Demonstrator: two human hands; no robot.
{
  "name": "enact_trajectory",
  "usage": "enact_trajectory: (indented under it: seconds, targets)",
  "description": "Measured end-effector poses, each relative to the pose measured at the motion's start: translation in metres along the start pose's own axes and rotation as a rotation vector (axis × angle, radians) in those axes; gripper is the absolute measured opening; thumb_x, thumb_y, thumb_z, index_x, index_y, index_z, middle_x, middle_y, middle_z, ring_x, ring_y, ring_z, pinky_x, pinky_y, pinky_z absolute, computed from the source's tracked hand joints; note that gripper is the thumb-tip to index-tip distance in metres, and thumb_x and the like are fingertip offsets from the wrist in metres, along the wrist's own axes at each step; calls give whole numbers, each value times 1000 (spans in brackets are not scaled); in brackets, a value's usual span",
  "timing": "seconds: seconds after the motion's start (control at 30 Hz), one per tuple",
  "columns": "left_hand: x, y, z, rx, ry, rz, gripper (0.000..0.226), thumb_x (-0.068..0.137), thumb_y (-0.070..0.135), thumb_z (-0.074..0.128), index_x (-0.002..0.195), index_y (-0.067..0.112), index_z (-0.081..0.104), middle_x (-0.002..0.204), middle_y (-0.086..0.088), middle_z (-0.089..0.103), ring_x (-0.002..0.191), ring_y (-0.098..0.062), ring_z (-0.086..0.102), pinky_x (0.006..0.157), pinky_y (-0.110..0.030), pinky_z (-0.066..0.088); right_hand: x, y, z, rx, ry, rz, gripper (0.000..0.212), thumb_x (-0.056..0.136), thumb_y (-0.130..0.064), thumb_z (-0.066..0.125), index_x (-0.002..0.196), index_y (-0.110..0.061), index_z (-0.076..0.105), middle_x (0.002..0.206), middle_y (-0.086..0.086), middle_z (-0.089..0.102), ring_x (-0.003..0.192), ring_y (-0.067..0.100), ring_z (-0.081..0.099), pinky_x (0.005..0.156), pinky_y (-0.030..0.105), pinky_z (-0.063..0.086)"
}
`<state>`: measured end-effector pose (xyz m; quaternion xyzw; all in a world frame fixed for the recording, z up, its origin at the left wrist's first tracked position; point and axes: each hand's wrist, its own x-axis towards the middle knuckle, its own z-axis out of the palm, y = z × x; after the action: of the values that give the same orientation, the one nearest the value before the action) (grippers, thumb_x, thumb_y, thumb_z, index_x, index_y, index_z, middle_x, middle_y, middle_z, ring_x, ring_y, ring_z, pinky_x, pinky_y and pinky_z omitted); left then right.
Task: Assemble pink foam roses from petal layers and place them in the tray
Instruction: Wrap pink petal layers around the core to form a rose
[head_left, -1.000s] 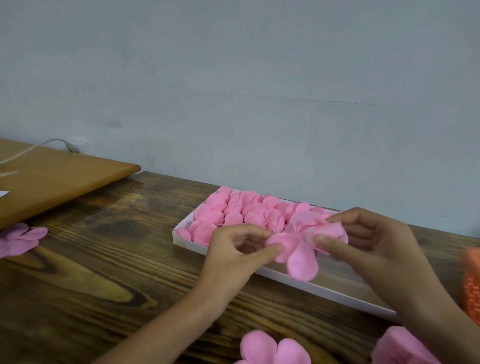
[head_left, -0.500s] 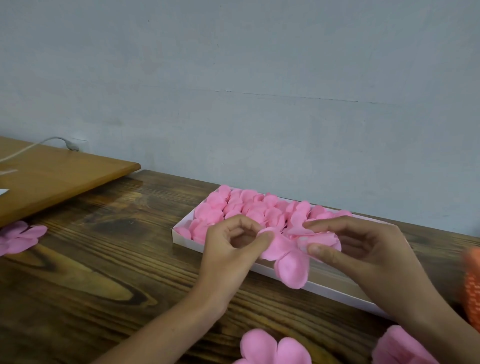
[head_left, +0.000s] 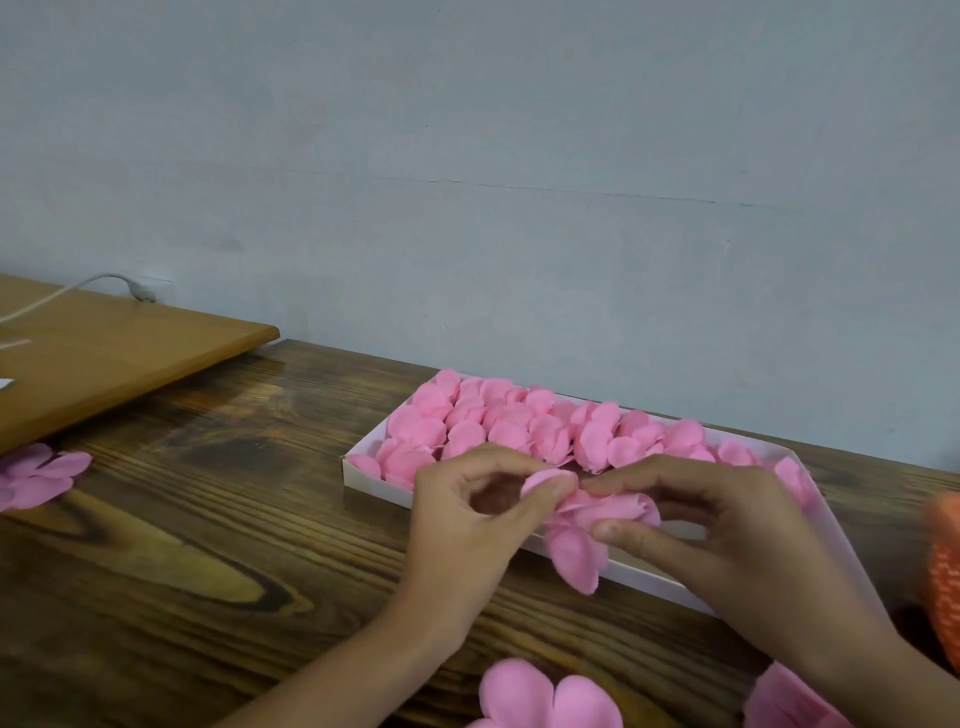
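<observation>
Over the table (head_left: 208, 545), left hand (head_left: 467, 535) and right hand (head_left: 727, 530) — closer now — pinch the rose (head_left: 576, 558).

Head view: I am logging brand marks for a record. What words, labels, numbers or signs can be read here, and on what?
None: no word, label, number or sign is readable in this view.
The white tray, the pink foam roses in it and the held petal layer carry no print.
The white scrap on the light wooden board shows no marks; the orange object at right is too blurred to tell.
</observation>
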<state>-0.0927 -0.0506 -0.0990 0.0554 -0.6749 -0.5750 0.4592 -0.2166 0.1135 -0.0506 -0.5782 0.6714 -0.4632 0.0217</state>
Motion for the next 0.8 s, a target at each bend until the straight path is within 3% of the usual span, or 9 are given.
enact_trajectory:
  seconds: [0.23,0.33,0.43,0.5,0.67,0.8]
  targets:
    - [0,1,-1,51,34,25,10,80,18,84,90,18,85,83,3,81,82,-24,78,75,-35,64,0,-5,0,-68,12,0,27,74,-43,81,101,-47,77,96,-30,75,92,-4,73,83,13,55]
    - [-1,4,0,37,-12,89,11,79,22,85,90,19,84,83,2,80,80,-21,76,72,-27,61,0,-8,1,-113,33,7,30,74,-38,85,103,-43,77,97,-32,74,91,-6,72,83,12,55]
    - [-2,4,1,34,-68,147,9,80,24,86,88,22,84,83,4,77,79,-19,73,70,-24,57,-1,-12,2,-163,50,6,33,71,-49,81,103,-42,76,94,-35,73,88,-9,71,82,10,54]
    - [-2,4,3,25,-78,167,9,81,24,82,90,23,83,83,8,76,79,-16,72,70,-22,56,-1,-13,3,-178,52,11,32,72,-43,84,103,-42,76,92,-36,73,86,-10,71,81,10,54]
    - [2,8,0,-28,-128,46,24,80,16,87,102,26,84,95,3,82,89,-16,78,78,-21,60,-1,-11,1,-214,76,29,40,74,-37,84,109,-50,71,93,-36,73,86,-11,71,81,10,54]
    - [4,8,-1,-24,-116,-41,34,79,13,88,106,33,82,98,5,82,94,-13,79,80,-18,60,0,-3,-6,-177,145,96,37,73,-27,89,105,-40,77,88,-29,75,82,-6,73,78,19,59]
